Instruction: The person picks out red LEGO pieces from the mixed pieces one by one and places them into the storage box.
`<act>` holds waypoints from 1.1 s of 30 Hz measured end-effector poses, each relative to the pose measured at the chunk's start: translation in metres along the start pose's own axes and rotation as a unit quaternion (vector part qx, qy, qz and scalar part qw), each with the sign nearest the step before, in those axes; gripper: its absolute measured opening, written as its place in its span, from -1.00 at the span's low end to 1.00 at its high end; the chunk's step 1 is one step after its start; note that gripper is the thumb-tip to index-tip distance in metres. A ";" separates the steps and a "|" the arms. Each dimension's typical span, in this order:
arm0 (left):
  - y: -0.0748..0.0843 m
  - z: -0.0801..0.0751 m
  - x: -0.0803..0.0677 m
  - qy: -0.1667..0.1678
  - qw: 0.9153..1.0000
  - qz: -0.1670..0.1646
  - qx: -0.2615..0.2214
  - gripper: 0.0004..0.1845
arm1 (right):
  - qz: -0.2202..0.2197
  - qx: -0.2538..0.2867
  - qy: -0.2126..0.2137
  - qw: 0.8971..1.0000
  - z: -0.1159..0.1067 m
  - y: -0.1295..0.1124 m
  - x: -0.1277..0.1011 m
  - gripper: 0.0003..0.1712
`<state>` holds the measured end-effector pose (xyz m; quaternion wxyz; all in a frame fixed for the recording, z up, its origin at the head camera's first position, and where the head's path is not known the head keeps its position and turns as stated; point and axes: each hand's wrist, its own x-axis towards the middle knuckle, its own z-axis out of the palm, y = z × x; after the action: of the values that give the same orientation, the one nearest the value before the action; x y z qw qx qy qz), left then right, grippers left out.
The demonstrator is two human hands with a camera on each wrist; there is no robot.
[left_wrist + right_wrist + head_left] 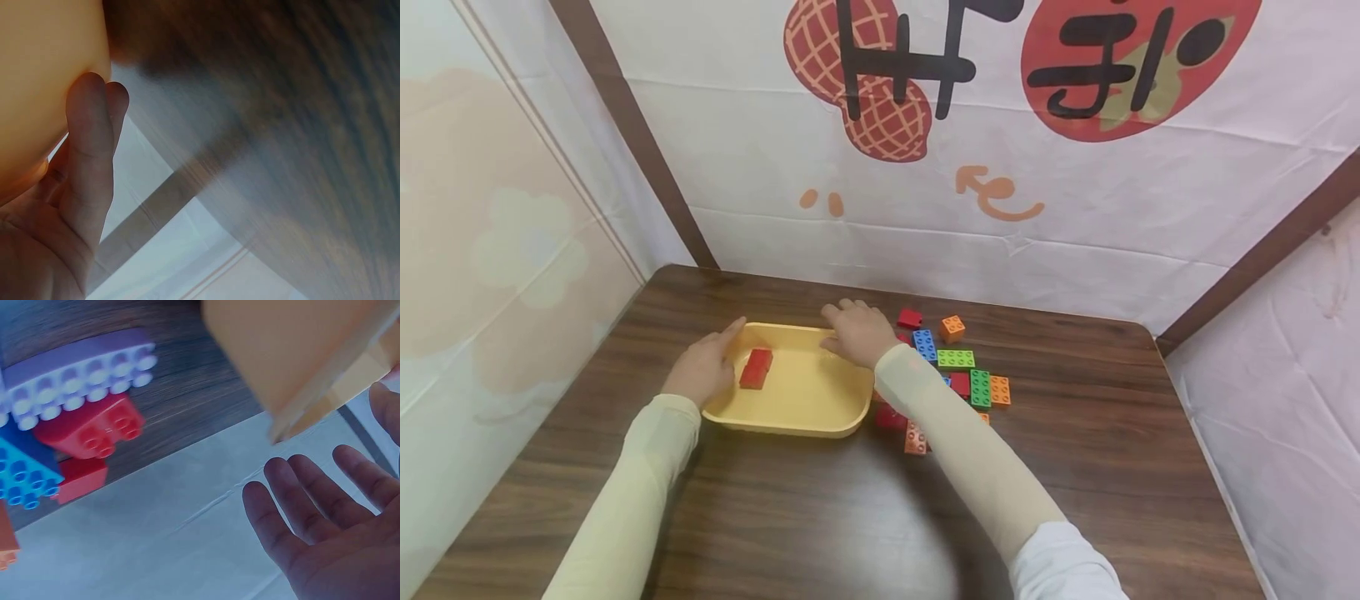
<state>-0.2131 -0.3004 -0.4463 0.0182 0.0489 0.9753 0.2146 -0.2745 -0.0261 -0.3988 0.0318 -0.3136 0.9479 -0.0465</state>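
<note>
A yellow tray (805, 392) stands on the table with red bricks (756, 368) lying inside, toward its left end. At the tray's left rim is my left hand (700, 368); in the left wrist view its fingers (90, 144) lie along the outside wall, and the hand grips that edge. My right hand (861, 333) is over the tray's far right corner. Seen from the right wrist, its fingers (309, 503) are spread, hold nothing and look apart from the tray (287, 356).
Right of the tray lie loose bricks, among them a blue brick (925, 345), a lime brick (956, 358), a green brick (981, 388) and an orange brick (952, 328). My right forearm hides some of them. A printed cloth (925, 250) hangs behind the table (820, 517).
</note>
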 end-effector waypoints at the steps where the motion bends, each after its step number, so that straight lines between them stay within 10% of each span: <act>1: -0.001 0.001 0.000 -0.001 1.000 0.000 0.001 -0.21 | 0.003 0.003 -0.003 1.000 0.000 0.003 -0.001 -0.36; 14: -0.003 -0.001 0.001 -0.005 1.000 -0.008 0.004 -0.20 | 0.057 0.066 -0.003 0.996 0.009 0.051 -0.018 -0.30; 33: 0.001 0.000 0.000 -0.009 1.000 -0.012 0.005 -0.20 | 0.030 0.007 -0.011 0.999 0.030 0.081 -0.035 -0.67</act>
<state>-0.2132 -0.2992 -0.4460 0.0287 0.0395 0.9767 0.2090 -0.2919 0.0579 -0.4362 0.0461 -0.2853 0.9561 -0.0490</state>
